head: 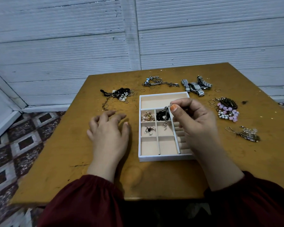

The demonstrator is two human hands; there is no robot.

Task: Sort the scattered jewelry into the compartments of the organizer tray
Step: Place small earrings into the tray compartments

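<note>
Two sleeves (82,202): dark red, at the near edge of the surface (64,161).
Left hand (108,128): palm down, fingers spread and relaxed, holding nothing; just left of the tray. I cannot tell whether it touches the surface.
Tray (164,158): white rim, beige lining, between the two hands and partly under the right one.
Right hand (195,122): above the tray's right side, with thumb and forefinger pinched on a silver piece.
Silver piece (166,112): hangs from the right hand's pinch. Its lower end is at the middle cell, left of the thumb.
Ring (149,129): in the cell left of that one.
Black beads (161,116): in the cell behind the dangling piece.
Pink beads (147,116): in the next cell to the left.
Pearl pile (227,110): on the surface, right of the right hand.
Dark tangle (120,94): beyond the left hand.
Watches (196,86): beyond the right hand, past the tray.
Bracelets (154,81): left of the watches.
</note>
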